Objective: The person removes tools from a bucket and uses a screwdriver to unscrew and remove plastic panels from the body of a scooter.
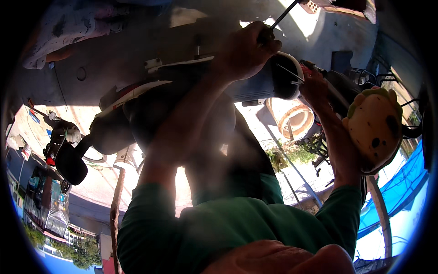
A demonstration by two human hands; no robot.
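The scooter fills the middle of the view, its headlight at upper right. Just beside it hangs a round yellow plush toy. The left hand is clenched around a screwdriver above the headlight housing. The right hand sits against the headlight's rim; whether it grips anything I cannot tell. Judging by this, the screwdriver should stay square on the screw, pressed firmly, with the other hand steadying the housing. A small blue sign lies at far left; no packages show.
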